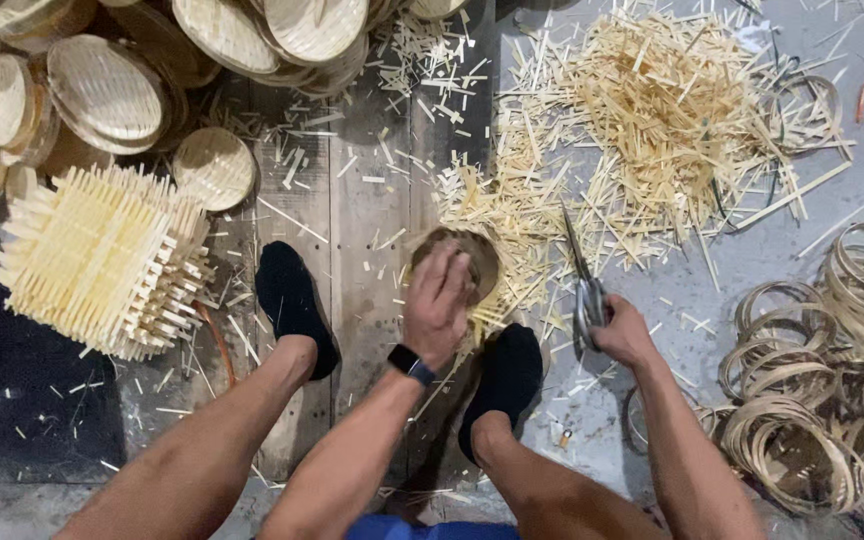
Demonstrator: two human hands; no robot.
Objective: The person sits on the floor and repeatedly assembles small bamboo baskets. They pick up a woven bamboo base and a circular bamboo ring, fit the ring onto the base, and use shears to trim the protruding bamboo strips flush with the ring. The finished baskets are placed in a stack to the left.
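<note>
The left hand (439, 300) presses down on a small round woven bamboo piece (472, 258), its fingers spread and curled over the near rim, so the grip is clenched on that piece. The piece is brownish and shallow, with a rounded rim; only its far half shows past the knuckles. It sits on the wooden floor planks (367, 220) between the person's two feet in black socks (292, 300), just at the edge of the pale heap of cut bamboo strips (662, 110). A dark watch (410, 363) circles the left wrist.

The right hand (620, 330) is closed round the handles of a pair of metal shears (582, 285), whose long thin blade points away from the body into the loose strips. The shears lie just right of the woven piece, not touching it.

To the left stands a square stack of crossed pale bamboo slats (102, 260), their ends jutting out on all sides. Behind it lie many finished round woven lids (102, 90), overlapping in a pile, and one small one (214, 167) lies apart on the planks. At the right, coiled bamboo hoops (822, 400) lie heaped on the grey floor. Short offcuts are scattered everywhere over planks and concrete.
</note>
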